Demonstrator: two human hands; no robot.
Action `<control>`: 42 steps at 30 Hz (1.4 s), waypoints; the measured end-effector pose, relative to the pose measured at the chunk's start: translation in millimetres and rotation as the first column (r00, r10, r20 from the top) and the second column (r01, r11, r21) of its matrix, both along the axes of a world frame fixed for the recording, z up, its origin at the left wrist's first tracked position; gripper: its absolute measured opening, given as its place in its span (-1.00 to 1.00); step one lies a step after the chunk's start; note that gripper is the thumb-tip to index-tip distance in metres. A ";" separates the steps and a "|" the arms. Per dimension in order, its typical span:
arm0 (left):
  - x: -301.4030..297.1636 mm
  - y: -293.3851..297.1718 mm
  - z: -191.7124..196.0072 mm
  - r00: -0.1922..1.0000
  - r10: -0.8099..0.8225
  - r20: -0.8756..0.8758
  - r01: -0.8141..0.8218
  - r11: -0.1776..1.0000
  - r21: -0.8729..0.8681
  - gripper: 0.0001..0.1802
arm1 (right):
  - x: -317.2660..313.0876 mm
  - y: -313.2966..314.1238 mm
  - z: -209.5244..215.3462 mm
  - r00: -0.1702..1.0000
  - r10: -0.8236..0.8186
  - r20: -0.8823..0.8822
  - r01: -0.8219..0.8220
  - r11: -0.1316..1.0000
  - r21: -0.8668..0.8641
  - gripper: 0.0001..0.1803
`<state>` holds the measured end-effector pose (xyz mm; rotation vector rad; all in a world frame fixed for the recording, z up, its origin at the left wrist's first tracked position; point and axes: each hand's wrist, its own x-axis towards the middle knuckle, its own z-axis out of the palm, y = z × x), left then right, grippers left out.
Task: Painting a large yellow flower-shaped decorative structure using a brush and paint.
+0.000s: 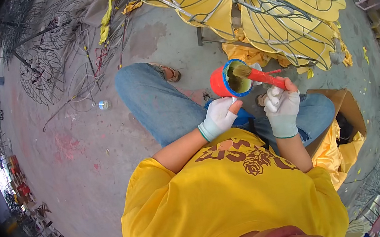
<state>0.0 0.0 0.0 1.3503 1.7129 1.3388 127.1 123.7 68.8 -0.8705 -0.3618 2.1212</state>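
From here, the right hand (283,111) clasps a brush (262,77) slanting leftward to the red cup (218,82) (the left hand (220,118) holds that).

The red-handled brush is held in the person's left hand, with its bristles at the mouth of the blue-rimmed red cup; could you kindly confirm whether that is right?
Not quite: the head view shows the red-handled brush in the person's right hand, with its bristles at the mouth of the blue-rimmed red cup.
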 end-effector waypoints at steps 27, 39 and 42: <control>-21.5 -28.8 13.3 0.702 -0.015 0.712 -0.288 0.908 0.303 -0.46 | 97.4 111.4 62.9 0.962 -0.238 -0.131 0.260 0.946 0.192 -0.66; -139.1 -8.4 82.9 0.713 0.186 0.676 -0.637 0.573 0.515 -0.48 | 88.6 291.4 9.6 0.843 -0.141 0.520 -0.019 0.957 0.291 -0.80; -175.2 5.9 76.9 0.678 0.252 0.691 -0.701 0.503 0.505 -0.49 | 61.0 322.2 -12.4 0.825 -0.088 0.559 -0.050 0.973 0.225 -0.79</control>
